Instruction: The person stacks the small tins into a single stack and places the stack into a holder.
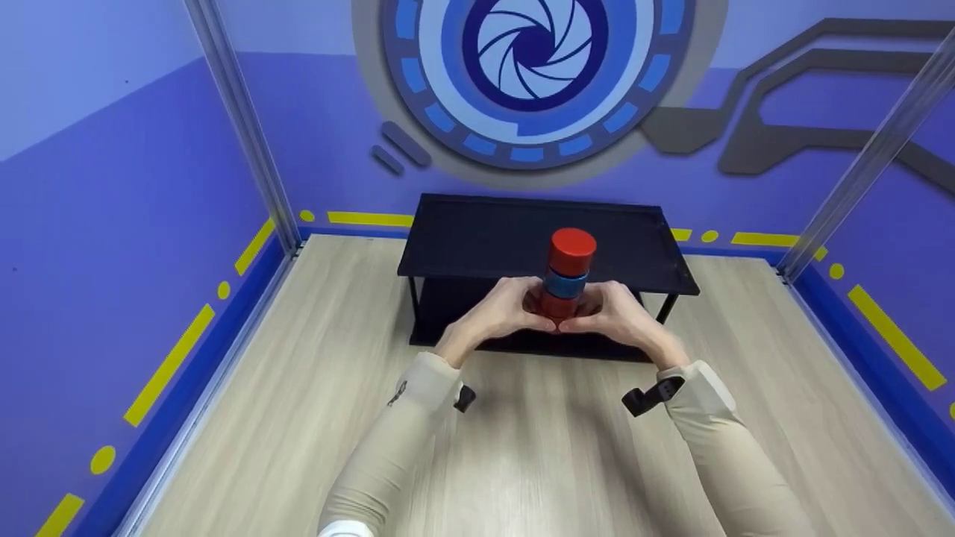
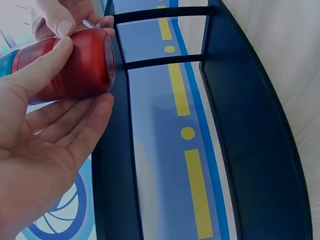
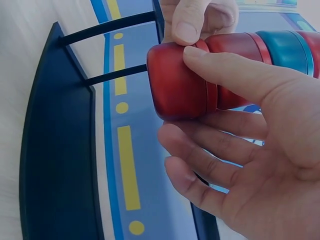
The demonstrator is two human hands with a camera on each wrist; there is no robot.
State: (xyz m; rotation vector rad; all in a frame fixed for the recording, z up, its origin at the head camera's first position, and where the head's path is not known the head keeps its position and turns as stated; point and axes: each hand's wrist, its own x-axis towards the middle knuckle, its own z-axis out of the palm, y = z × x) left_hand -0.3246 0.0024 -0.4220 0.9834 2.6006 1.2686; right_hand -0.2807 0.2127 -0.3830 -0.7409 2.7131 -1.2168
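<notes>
Both hands hold an upright stack of small round metal tins in front of the black rack. In the head view its top is a red tin (image 1: 572,252), with a blue tin (image 1: 565,286) below and more red under that. My left hand (image 1: 507,309) grips the lower end from the left, thumb on the near side. From the right, my right hand (image 1: 615,313) grips the same part, and the thumb tips nearly meet. Both wrist views show the bottom red tin (image 2: 90,62) (image 3: 177,82) between thumb and fingers. Whether the stack touches the rack is unclear.
The two-level black rack (image 1: 485,231) stands against the back wall on a light wood-grain surface (image 1: 522,447). Blue walls (image 1: 112,261) with yellow marks and metal corner posts (image 1: 250,127) enclose the left, back and right sides.
</notes>
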